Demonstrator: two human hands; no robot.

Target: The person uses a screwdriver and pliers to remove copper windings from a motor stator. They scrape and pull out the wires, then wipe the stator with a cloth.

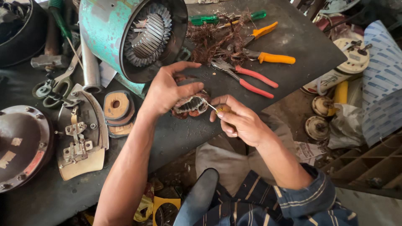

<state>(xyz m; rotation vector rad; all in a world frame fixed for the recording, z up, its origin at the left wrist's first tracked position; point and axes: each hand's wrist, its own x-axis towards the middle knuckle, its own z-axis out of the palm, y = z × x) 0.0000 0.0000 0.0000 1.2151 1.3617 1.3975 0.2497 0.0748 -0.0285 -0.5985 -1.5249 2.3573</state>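
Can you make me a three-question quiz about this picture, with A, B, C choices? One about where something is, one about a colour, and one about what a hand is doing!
1. Where do the red-handled pliers lie?
A. On the dark workbench, beyond the hands
B. On the floor
C. Inside the big teal motor housing

2. What colour is the big round metal motor housing?
A. Yellow
B. Teal green
C. Purple

3. What is the right hand doing?
A. Lying flat and empty
B. Pinching a thin metal tool that points at the small copper-wound motor part
C. Gripping the hammer

Answers:
1 A: the pliers rest on the bench top beside the orange-handled tools.
2 B: its painted shell is teal with worn patches.
3 B: its fingers close on the tool while the left hand holds the small part.
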